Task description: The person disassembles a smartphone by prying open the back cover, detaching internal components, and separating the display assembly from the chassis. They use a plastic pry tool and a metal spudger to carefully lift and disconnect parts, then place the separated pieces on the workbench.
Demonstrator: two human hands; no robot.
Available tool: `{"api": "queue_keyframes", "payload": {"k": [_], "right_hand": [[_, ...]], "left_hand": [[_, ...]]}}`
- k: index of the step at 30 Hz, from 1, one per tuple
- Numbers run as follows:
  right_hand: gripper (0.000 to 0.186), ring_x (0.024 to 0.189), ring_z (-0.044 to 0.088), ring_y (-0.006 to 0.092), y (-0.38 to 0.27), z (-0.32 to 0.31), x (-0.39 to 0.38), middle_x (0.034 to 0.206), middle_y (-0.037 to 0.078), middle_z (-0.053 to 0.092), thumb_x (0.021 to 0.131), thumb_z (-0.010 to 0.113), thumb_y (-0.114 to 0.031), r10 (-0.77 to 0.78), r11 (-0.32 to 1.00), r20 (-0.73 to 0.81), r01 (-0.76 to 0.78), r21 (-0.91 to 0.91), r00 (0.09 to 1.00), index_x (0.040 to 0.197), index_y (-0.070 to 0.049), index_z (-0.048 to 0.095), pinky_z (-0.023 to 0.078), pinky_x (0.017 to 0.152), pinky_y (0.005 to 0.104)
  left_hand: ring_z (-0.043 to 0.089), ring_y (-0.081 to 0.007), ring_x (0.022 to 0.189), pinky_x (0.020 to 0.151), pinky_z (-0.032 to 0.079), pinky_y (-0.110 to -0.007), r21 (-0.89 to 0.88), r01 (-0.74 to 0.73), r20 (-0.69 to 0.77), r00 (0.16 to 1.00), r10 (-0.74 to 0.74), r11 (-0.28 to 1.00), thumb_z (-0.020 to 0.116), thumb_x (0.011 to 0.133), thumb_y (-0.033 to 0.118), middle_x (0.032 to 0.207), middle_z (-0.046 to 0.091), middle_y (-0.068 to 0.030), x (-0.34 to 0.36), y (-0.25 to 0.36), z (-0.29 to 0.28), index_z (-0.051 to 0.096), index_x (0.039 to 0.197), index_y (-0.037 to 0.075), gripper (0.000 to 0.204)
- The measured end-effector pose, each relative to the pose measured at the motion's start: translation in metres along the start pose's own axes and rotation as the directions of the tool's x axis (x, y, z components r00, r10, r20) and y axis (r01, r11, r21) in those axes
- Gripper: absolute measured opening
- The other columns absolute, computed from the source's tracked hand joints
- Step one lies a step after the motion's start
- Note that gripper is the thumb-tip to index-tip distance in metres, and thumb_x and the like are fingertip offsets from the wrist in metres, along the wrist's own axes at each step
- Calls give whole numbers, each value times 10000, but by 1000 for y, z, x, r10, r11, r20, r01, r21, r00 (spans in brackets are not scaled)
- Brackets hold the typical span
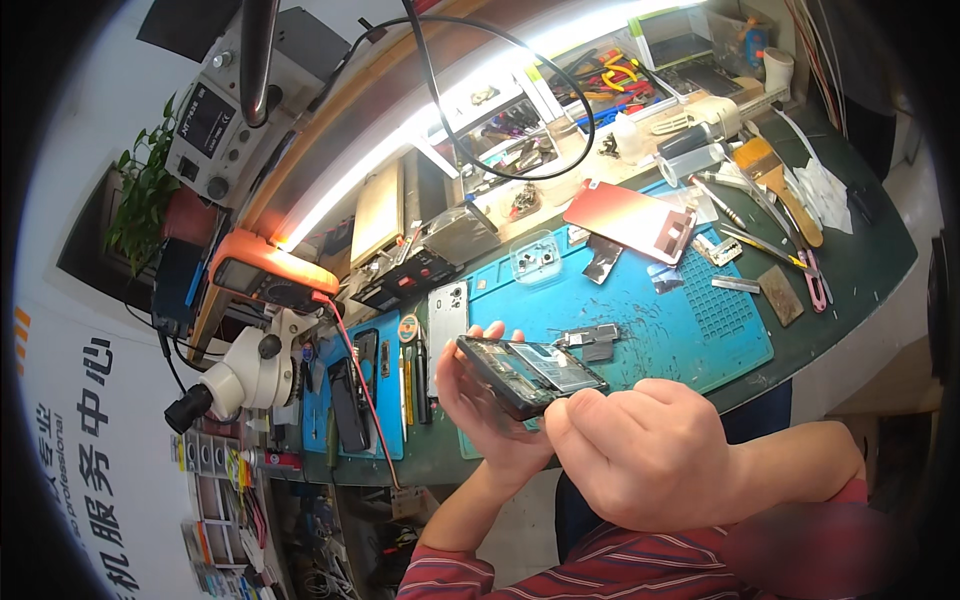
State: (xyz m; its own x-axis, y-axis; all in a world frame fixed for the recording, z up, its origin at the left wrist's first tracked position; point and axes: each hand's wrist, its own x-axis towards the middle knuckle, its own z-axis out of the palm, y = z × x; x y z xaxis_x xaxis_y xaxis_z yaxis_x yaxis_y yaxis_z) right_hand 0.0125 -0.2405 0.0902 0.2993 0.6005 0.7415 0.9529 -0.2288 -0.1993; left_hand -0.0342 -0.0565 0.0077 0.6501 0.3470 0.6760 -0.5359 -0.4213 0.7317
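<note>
An opened smartphone [486, 366] with its inner parts bare is held tilted above the blue repair mat [500, 290]. My left hand [478, 415] grips it from below and along its left side. A flat grey battery [556, 367] lies in its frame. My right hand [640, 455] is closed in a fist at the phone's near right end, thumb against the bent fingers; whatever it pinches is hidden. Just beyond the phone, a small dark part with a metal end [592, 342] rests on the mat.
A red phone back cover [620, 218], a clear parts box [536, 258] and a silver phone cover [448, 325] lie behind. Tweezers and brushes [775, 180] crowd the right. On the left stand a microscope [255, 370] and an orange multimeter [270, 270] with a red lead.
</note>
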Motion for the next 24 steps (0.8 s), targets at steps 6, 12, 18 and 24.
{"api": "queue_keyframes", "payload": {"k": [6,12,18,24], "right_hand": [[260,531,524,94,-2,3,2,741,24,508,686,664,-81,-8,1000,8,8,-20,1000,919,33,679,400,491,247],[248,526,537,127,-3,5,3,730,31,502,687,664,-87,29,1000,5,-29,10,1000,910,19,662,428,480,273],[153,524,539,166,-4,0,7,709,46,478,775,703,-107,94,992,53,-98,81,994,858,-7,623,444,479,288],[121,560,583,193,-11,-1,-1,773,64,562,824,720,-81,234,966,18,-234,108,972,890,-20,639,477,492,310]], "left_hand": [[452,-344,1374,1141,438,-544,-33,-8,-15,1000,8,999,945,666,95,1494,342,-182,-1,-3,1,118,1574,83,1228],[447,-352,1378,1144,431,-553,-32,-11,-18,1000,11,999,925,691,100,1491,337,-182,-2,-4,2,119,1573,86,1195],[444,-355,1381,1146,425,-553,-54,0,-27,1000,-1,999,927,700,139,1502,332,-189,-2,-4,1,117,1576,82,1195],[443,-351,1380,1137,434,-544,-29,-4,5,1000,4,1000,969,686,237,1512,331,-195,0,-3,0,118,1575,82,1241]]}}
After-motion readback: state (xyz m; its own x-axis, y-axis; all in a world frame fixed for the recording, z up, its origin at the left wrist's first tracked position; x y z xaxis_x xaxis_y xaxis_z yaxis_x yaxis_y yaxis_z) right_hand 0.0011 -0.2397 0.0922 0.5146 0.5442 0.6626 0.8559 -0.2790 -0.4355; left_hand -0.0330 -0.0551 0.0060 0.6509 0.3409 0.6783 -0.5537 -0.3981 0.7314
